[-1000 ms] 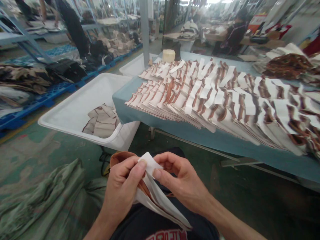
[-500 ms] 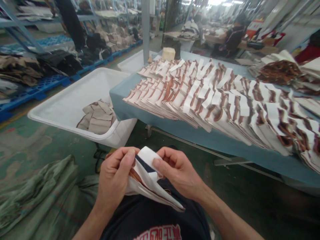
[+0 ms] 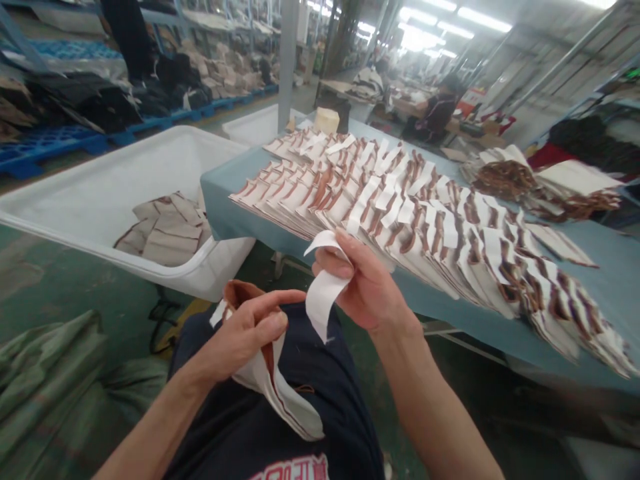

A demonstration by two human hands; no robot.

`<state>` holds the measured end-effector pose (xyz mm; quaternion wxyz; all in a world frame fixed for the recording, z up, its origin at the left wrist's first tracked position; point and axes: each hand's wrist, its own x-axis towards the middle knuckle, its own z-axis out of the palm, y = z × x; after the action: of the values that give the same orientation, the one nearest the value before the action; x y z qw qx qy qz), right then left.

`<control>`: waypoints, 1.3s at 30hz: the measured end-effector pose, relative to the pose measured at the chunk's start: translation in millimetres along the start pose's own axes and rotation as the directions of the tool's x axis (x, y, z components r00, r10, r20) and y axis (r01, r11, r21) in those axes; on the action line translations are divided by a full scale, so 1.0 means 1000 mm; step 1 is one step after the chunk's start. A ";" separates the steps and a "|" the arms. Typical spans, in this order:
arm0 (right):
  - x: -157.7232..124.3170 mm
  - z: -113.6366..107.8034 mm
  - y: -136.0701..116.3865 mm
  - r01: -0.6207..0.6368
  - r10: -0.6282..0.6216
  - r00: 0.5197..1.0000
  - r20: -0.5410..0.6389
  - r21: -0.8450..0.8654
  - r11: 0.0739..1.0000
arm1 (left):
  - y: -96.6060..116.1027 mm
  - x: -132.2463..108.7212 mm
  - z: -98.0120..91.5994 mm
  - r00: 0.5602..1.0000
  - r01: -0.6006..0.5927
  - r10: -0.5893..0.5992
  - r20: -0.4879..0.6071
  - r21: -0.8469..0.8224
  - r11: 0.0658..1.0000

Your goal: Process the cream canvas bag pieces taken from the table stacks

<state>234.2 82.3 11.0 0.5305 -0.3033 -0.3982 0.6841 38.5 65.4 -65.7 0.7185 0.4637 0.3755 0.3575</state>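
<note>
My left hand grips a folded off-white fabric piece with brown lining and dark edging, which hangs down over my lap. Its index finger points out toward the right. A small white tab shows at the piece's left end. Raised to the right, my right hand is closed on a curled white paper strip, which bends around its fingers. The strip is apart from the fabric piece. Beyond my hands, rows of similar fabric pieces overlap on the table, many with white strips lying on them.
A blue-covered table stands ahead and to the right. At its left is a white plastic bin holding several fabric pieces. A green sack lies at lower left. Stacked pieces sit at the table's far right; a person is in the background.
My right hand has moved up and away with the white strip, which was against the fabric before. My left hand has lowered leftward with the fabric piece. The view has shifted.
</note>
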 end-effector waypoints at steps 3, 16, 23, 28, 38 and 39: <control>0.012 -0.003 0.005 -0.053 0.053 0.999 0.008 0.028 0.998 | 0.001 0.005 0.012 0.991 0.051 -0.045 0.123 -0.046 0.998; 0.054 0.001 0.049 -0.294 0.312 0.950 -0.026 0.270 0.917 | -0.001 -0.046 0.019 0.975 0.210 -0.217 -0.044 -0.124 0.970; 0.058 -0.001 0.074 -0.388 0.462 0.885 -0.055 0.462 0.798 | 0.004 -0.059 0.031 0.966 0.217 -0.234 -0.110 -0.150 0.965; 0.057 -0.009 0.083 -0.338 0.431 0.899 -0.077 0.503 0.796 | 0.004 -0.068 0.036 0.926 0.238 -0.256 -0.278 -0.098 0.966; 0.007 -0.029 0.064 -0.030 0.130 0.981 -0.141 0.555 0.832 | 0.008 -0.079 0.026 0.845 0.184 -0.136 -0.517 0.043 0.982; 0.000 -0.032 0.061 0.001 0.082 0.988 -0.133 0.528 0.850 | 0.009 -0.079 0.028 0.840 0.181 -0.132 -0.527 0.042 0.983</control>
<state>232.1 81.9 -57.6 0.6071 -0.2055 -0.1484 0.7531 24.8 -10.8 -32.4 0.5949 0.3489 0.6084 0.3928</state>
